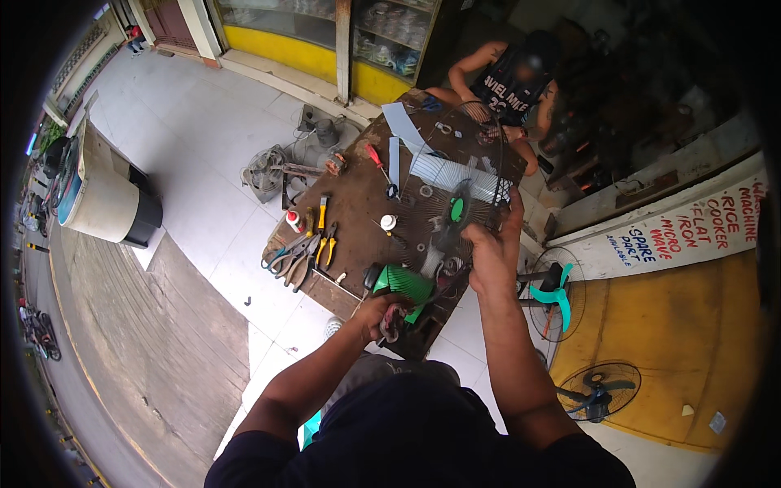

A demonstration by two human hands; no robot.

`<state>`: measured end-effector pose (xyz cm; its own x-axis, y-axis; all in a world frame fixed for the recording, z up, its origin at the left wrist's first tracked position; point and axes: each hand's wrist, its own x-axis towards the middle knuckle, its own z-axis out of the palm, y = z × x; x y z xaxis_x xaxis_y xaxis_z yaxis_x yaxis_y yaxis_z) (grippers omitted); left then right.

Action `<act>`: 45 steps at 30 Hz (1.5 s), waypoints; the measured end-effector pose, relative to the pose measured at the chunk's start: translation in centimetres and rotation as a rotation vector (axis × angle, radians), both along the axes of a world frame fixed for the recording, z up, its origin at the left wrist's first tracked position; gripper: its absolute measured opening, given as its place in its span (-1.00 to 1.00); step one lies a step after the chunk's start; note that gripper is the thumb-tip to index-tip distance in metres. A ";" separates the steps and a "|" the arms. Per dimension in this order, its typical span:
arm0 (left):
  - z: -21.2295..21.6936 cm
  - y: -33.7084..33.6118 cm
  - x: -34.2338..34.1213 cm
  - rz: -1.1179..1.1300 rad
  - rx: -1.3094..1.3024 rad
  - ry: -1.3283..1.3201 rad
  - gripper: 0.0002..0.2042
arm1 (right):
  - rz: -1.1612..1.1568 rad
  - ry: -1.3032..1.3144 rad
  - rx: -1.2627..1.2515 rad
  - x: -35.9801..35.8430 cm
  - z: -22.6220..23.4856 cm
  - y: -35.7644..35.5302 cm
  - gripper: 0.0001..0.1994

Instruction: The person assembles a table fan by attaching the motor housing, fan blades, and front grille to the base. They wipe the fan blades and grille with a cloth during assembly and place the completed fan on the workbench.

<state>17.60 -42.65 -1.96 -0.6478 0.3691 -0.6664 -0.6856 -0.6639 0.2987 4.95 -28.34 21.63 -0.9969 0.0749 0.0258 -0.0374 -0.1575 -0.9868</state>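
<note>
My right hand [496,248] is closed on the edge of a round wire fan guard with a green centre badge [456,210], held tilted above the table. In my left hand [376,315], near the table's front edge, is a crumpled stained rag [392,324]. Just beyond that hand is a green fan motor housing [404,282] with a dark knob-like end. Pliers [301,260] of several sorts and a yellow-handled tool [323,215] lie left of the housing. A small white bottle [293,218] is beside them, and a white-capped jar [389,221] is farther right.
A worn brown table [358,191] carries a red screwdriver [375,156] and light-coloured sheets [404,126]. Across it sits another person [512,89], hands at the table's far edge. Fans [557,294] stand at right; a dismantled fan [264,172] is on the floor, and a white drum [106,195] stands left.
</note>
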 end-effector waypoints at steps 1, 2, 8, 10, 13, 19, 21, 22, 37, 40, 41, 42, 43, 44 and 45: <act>-0.1 0.1 -0.1 -0.057 0.028 -0.044 -0.75 | -0.005 -0.012 0.022 0.1 0.2 -0.3 0.00; -0.2 0.5 -0.3 -0.082 0.009 -0.082 -0.74 | 0.013 0.017 0.019 0.2 0.4 -0.5 0.01; 1.0 2.3 -1.0 -0.067 0.129 -0.011 -0.60 | 0.001 0.004 0.028 0.9 2.4 2.3 0.03; 2.5 0.9 -0.6 -0.057 -0.154 0.129 -0.36 | -0.055 0.018 0.012 1.6 3.8 5.6 0.03; 5.8 -4.6 0.6 0.104 -0.713 0.458 0.19 | -0.150 -0.105 -0.131 3.2 5.6 11.0 0.03; 14.9 -22.7 -4.5 0.908 -0.982 0.469 -0.54 | 0.156 -0.035 -0.415 5.4 5.4 11.8 0.09; 17.8 -26.3 -8.5 1.168 -1.086 0.608 -0.52 | 0.361 0.001 -0.472 5.3 4.9 8.1 0.12; 18.9 -27.3 -10.3 1.220 -1.144 0.625 -0.43 | 0.409 -0.015 -0.436 5.3 4.5 5.4 0.12; 8.6 -34.0 30.1 -0.230 -1.978 -0.005 -0.53 | 1.075 -0.162 -0.264 9.8 -3.6 -29.9 0.02; 8.5 -44.6 34.9 0.950 -2.131 0.013 -0.56 | 1.170 -0.283 -0.266 12.5 -4.9 -32.2 0.04; 9.9 -47.4 35.3 1.171 -1.780 0.206 -0.55 | 1.195 -0.320 -0.290 13.7 -5.1 -32.7 0.06; 12.0 -49.6 34.5 1.225 -1.881 0.178 -0.52 | 1.205 -0.339 -0.272 15.0 -5.2 -33.3 0.06; 14.1 -50.6 32.8 1.274 -2.078 0.005 -0.54 | 1.228 -0.342 -0.270 16.4 -5.3 -33.7 0.06; 16.2 -50.4 30.5 1.357 -2.028 -0.135 -0.57 | 1.257 -0.332 -0.292 17.6 -5.3 -34.2 0.06; 18.1 -49.2 27.4 1.378 -1.925 -0.293 -0.61 | 1.284 -0.322 -0.272 18.7 -5.4 -34.9 0.08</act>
<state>45.00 -91.81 16.10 0.2522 -0.9140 0.3178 -0.3886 0.2051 0.8983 23.69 -63.21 16.24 -0.3254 -0.9415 -0.0871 0.5078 -0.0963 -0.8561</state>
